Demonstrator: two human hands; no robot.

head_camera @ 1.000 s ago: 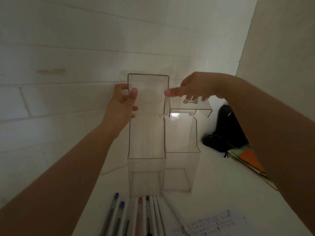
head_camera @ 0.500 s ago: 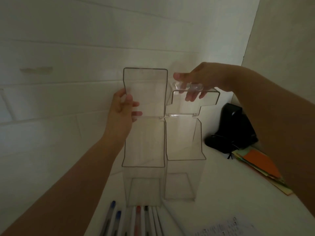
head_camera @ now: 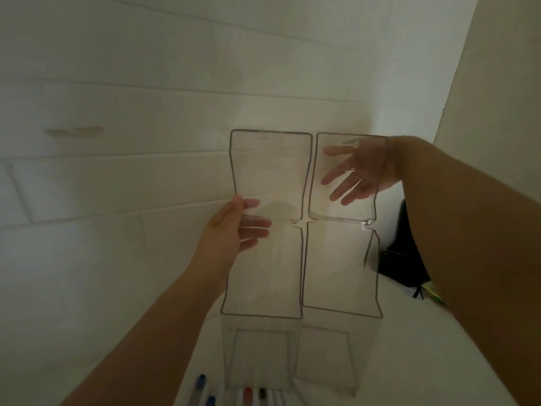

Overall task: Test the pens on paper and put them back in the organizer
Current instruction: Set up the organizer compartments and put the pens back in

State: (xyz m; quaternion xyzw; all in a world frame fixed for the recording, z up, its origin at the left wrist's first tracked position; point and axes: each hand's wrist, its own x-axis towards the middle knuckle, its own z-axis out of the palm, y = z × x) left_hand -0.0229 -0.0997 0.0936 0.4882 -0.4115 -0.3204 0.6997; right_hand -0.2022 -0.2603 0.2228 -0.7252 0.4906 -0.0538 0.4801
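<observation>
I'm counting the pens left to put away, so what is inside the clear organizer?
Nothing shows inside the clear organizer: both tall compartments look empty. The pens lie on the table in front. Only the right hand's fingers show through its upper right flap, from behind.

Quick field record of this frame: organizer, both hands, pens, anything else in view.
organizer: clear acrylic organizer, two tall compartments side by side, both lids raised, nothing seen inside
left hand: left hand holds the left compartment's edge near the hinge, thumb in front, fingers behind
right hand: right hand open, fingers spread behind the right lid
pens: pens lie on the white table in front of the organizer; blue, red and black caps show
other: black object by the wall, right
</observation>
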